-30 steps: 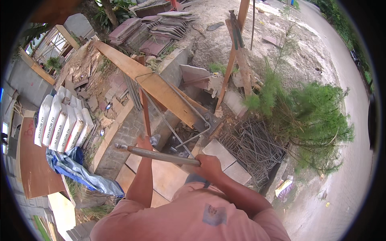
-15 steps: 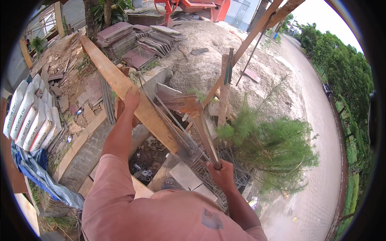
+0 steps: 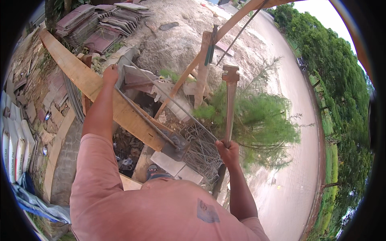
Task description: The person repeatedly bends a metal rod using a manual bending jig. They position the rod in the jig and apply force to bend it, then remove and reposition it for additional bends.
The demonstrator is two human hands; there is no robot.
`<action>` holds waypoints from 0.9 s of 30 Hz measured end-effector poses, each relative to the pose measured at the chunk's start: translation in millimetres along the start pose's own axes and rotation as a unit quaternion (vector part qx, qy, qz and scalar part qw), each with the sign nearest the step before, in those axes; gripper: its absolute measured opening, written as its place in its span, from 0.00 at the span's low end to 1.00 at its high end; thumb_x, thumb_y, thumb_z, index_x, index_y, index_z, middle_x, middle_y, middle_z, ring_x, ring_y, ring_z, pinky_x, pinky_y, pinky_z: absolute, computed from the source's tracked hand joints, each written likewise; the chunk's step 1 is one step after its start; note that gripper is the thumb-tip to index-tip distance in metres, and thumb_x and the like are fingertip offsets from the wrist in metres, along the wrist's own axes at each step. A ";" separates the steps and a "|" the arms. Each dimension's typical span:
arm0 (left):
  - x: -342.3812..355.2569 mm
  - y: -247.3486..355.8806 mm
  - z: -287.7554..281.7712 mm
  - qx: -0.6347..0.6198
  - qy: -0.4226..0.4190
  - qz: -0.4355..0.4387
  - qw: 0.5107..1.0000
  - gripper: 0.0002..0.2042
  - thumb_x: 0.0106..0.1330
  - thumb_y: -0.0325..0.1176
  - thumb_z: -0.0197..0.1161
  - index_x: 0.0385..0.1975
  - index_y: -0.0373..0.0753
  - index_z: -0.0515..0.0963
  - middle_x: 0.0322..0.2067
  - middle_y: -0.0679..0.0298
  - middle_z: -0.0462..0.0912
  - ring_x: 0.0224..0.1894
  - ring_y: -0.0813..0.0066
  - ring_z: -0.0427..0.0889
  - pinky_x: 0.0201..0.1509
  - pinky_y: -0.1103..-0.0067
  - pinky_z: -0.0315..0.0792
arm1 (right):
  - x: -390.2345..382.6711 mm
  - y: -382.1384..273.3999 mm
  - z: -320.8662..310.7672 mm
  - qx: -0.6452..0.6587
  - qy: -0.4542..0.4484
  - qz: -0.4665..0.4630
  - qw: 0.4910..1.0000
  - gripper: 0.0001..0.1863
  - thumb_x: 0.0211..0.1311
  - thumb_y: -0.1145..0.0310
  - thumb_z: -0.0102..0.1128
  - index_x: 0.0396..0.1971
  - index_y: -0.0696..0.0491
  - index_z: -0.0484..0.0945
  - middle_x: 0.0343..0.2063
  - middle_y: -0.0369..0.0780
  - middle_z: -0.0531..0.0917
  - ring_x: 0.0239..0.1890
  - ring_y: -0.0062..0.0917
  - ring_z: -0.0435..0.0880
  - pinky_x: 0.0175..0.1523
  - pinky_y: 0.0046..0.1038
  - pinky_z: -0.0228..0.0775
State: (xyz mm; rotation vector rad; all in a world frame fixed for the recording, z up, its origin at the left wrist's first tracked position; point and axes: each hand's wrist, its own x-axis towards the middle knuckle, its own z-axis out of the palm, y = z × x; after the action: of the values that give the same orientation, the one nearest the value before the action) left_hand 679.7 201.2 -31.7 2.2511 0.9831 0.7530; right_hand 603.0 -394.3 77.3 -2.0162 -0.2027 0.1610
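My right hand (image 3: 228, 154) has its fingers closed round the near end of the lever (image 3: 230, 108), which stands almost upright at right before the shrub (image 3: 261, 120), shaft scuffed brown-grey, head notched and rusty. At far left my left hand (image 3: 110, 75) has its fingers curled round the rod (image 3: 177, 104), thin, grey, sharply bent, two long legs spreading near and right of the plank (image 3: 128, 120).

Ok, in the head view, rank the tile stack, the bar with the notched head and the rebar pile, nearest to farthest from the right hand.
1. Bar: gripped in the right hand, pointing up.
2. Rebar pile: just left of that hand.
3. Tile stack: far off, upper left.
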 end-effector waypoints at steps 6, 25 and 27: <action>5.9 14.6 -19.0 -0.045 0.060 0.041 0.996 0.20 0.71 0.51 0.49 0.41 0.39 0.79 0.36 0.48 0.82 0.41 0.45 0.79 0.44 0.61 0.71 | 22.5 -4.7 -13.6 0.072 0.008 0.031 0.997 0.11 0.62 0.68 0.64 0.24 0.59 0.79 0.13 0.28 0.71 0.14 0.09 0.65 0.18 0.17 0.52; -74.4 -70.5 -123.0 0.209 -0.038 0.067 0.975 0.13 0.62 0.39 0.62 0.36 0.35 0.77 0.34 0.50 0.82 0.40 0.48 0.81 0.43 0.62 0.73 | -52.0 63.2 58.6 -0.014 -0.128 0.227 0.965 0.17 0.57 0.59 0.66 0.21 0.58 0.76 0.15 0.33 0.72 0.20 0.18 0.68 0.27 0.29 0.60; -78.5 -54.7 -113.7 0.211 -0.036 0.069 0.974 0.12 0.62 0.39 0.62 0.36 0.36 0.78 0.34 0.50 0.82 0.41 0.50 0.81 0.45 0.62 0.73 | -53.8 66.5 59.5 -0.047 -0.131 0.231 0.963 0.16 0.57 0.60 0.66 0.21 0.57 0.77 0.14 0.32 0.72 0.19 0.18 0.69 0.25 0.28 0.60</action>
State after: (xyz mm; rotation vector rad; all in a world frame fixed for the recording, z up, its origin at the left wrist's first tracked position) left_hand 532.4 202.1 -12.1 2.7154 1.0363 0.5527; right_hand 543.3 -382.4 -7.1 -2.1042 0.1021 0.7278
